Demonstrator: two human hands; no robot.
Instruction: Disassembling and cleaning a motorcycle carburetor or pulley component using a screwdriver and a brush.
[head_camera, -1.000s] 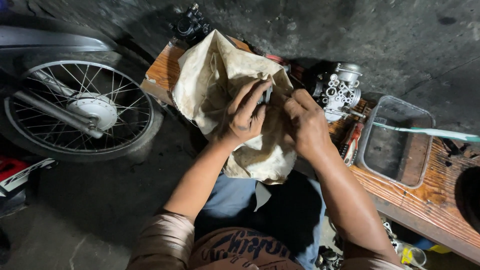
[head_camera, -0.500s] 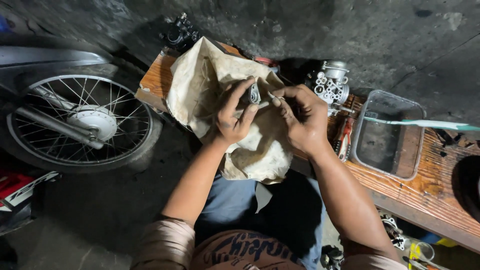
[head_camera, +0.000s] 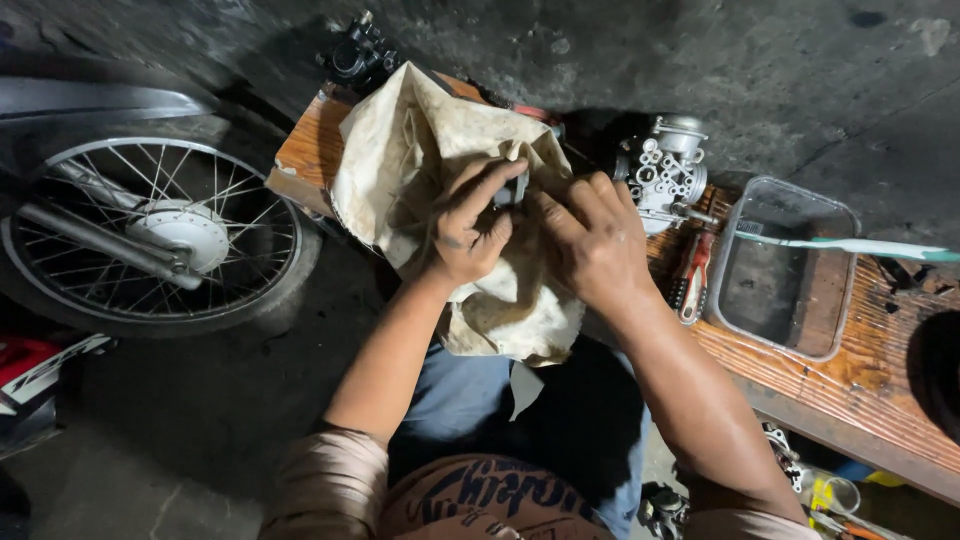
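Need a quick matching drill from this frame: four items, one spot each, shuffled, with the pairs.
Items:
1. spoked wheel
2. carburetor body
3. clear plastic tray
4. stained cloth

Places:
A. on the wooden bench, right of the red-handled pliers
B. on the floor at far left
C. draped under both hands, left hand, right hand
D. on the bench, just beyond the right hand

Pairs: 1-B, 2-D, 3-A, 4-C

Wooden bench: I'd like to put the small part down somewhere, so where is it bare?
The wooden bench shows bare planks right of the clear tray. It is crowded between the carburetor, the pliers and the rag, where both hands, left hand and right hand, work a small metal part.
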